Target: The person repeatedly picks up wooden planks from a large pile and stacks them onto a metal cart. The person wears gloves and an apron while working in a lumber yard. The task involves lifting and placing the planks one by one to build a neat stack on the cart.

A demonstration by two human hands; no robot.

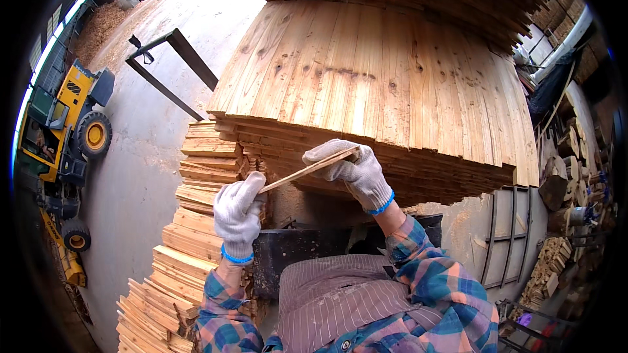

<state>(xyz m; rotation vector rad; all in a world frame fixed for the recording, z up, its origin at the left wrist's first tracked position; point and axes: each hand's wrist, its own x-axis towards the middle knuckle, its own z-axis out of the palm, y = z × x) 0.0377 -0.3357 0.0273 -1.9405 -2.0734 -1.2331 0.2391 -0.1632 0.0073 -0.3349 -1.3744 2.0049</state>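
At the left, a yellow wheel loader [65, 121] was set apart from the work by a broad strip of concrete floor [140, 176], where ample room for movement was given. A stepped row of boards [193, 238] was bordered by ragged ends, and at its inner edge the left hand [237, 217], gloved in white, was held closed on the lower end of a thin wooden slat [296, 175]. The slat was held up between both hands, before the near edge of a broad plank stack [392, 101]; whether that edge was touched could not be told. Its long axis was slanted, the left end being pointed down and leftward, the right end up and rightward. By the right hand [355, 171], also gloved, the upper end was gripped. Farther right, a dark metal rack [512, 229] was seen beyond the stack's corner.
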